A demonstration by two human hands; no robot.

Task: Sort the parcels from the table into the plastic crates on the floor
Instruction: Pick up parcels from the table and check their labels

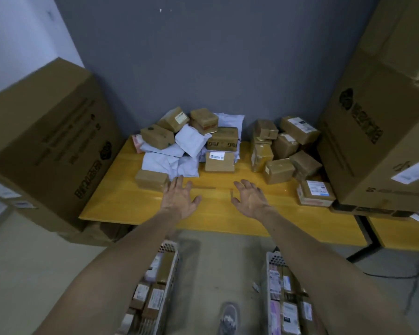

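Dim, soft overhead light; wide-angle bending at edges, slight overall blur.

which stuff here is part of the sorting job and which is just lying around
Job: brown box parcels, white mailers, table, left crate, right crate, left hand, right hand.
Lying about: left large carton, right large carton, floor cable.

A: Where are we looking from?
B: From our own head, forward and down. Our arms run in from the bottom edge, and the left hand (179, 199) and right hand (250, 201) are close below us over the table (131, 204).
A: And what do we face?
B: The grey wall (203, 56) behind the table, straight ahead. The crates (173, 264) lie nearest, down by our feet.
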